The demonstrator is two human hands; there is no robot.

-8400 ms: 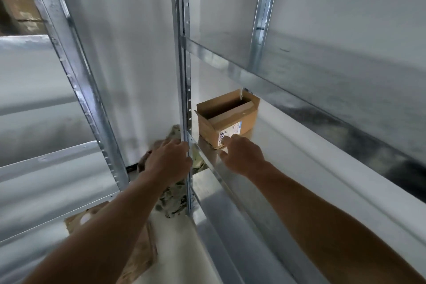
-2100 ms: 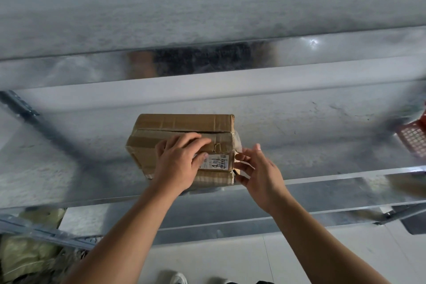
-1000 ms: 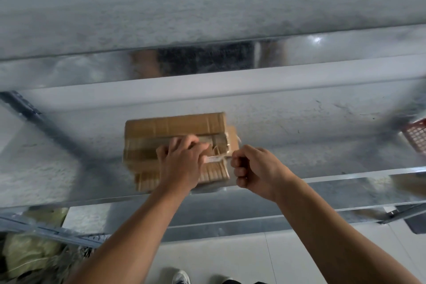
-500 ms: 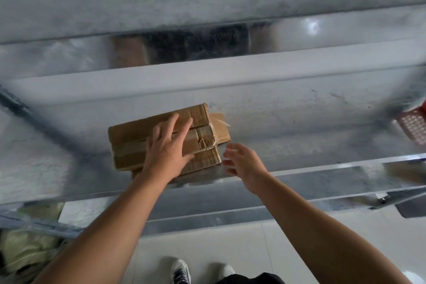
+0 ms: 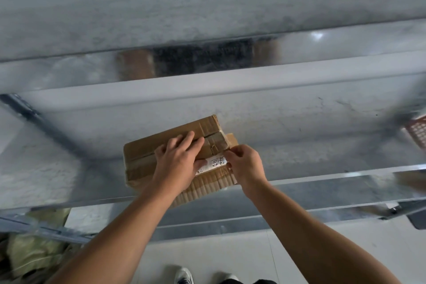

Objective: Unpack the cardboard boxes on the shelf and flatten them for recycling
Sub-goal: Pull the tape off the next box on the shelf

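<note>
Cardboard box [image 5: 143,157], taped shut, on a metal shelf [image 5: 299,127] under my two hands.
It lies askew at the shelf's front edge, with its near corner overhanging. My left hand [image 5: 177,163] presses flat on top, fingers spread. My right hand [image 5: 245,163] pinches the tape [image 5: 216,143] at the box's right end, beside a white label [image 5: 215,161]. I judge the unpacking barely begun: the flaps are closed, nothing is out, and the flattening is not yet done.

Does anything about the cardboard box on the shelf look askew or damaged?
Yes. The cardboard box sits turned at an angle to the metal shelf front edge, and the tape at its right end looks wrinkled.
</note>
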